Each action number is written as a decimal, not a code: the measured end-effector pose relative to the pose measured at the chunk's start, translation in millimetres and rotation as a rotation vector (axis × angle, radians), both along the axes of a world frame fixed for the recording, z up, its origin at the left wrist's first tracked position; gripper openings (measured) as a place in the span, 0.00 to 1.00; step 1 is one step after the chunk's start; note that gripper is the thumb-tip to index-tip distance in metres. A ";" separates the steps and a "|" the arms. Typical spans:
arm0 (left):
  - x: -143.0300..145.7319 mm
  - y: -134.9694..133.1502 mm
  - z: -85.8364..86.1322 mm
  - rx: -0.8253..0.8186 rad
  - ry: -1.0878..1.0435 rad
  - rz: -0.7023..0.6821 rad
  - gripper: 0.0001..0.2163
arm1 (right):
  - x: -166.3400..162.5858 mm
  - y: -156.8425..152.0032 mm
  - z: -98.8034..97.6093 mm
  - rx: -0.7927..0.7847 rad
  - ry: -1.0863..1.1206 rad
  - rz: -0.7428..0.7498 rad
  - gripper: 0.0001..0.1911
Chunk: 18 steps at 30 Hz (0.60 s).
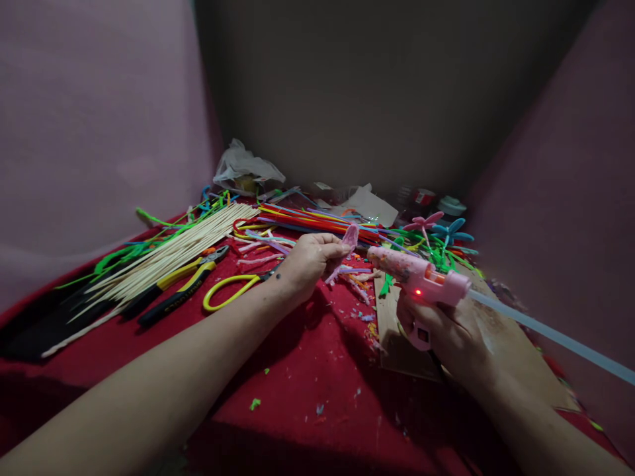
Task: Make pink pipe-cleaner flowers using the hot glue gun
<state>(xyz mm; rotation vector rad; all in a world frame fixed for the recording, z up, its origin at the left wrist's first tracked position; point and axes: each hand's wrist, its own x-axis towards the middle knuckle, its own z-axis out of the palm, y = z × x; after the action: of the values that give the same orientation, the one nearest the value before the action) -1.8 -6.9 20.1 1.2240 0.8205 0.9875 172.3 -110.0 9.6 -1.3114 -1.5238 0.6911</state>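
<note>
Between its fingertips my left hand (pixel 313 263) pinches a pink pipe cleaner petal (pixel 351 238), a small loop standing up. My right hand (pixel 446 330) is wrapped round the handle of a pink hot glue gun (pixel 421 272). A red light glows on the gun's side, and a long translucent glue stick (pixel 546 329) sticks out of its back. The nozzle points left at the petal, a short gap away. Yellow-handled scissors (pixel 231 291) lie beside my left wrist, their blades partly hidden behind it.
Black-and-yellow pliers (pixel 186 285) and a pile of wooden sticks (pixel 169 250) lie at left. Bundled pipe cleaners (pixel 317 223) spread behind my hands. Pink (pixel 423 225) and blue pipe cleaner shapes (pixel 452 231) stand at right, above a cardboard sheet (pixel 526 370). A plastic bag (pixel 243 164) sits at the back.
</note>
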 end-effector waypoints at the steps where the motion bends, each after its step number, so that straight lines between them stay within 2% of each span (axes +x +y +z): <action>1: 0.0 -0.3 0.3 -0.001 0.002 -0.001 0.09 | -0.4 0.1 0.1 -0.005 0.007 -0.007 0.16; 6: 0.5 -1.0 -0.3 -0.023 -0.001 -0.005 0.09 | 2.0 1.1 -4.6 -0.042 0.023 -0.062 0.14; 13: 0.6 -0.5 -1.4 -0.025 -0.013 -0.005 0.08 | 2.7 0.2 -4.8 0.028 -0.002 -0.029 0.16; 18: 0.1 -0.1 -1.1 -0.013 -0.035 -0.001 0.07 | 1.1 -0.4 -3.6 -0.008 -0.020 0.004 0.17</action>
<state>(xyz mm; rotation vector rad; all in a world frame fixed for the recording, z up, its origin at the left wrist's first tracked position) -1.6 -7.0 19.1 1.1925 0.7979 0.9988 173.4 -110.4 6.0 -1.3247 -1.5414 0.6895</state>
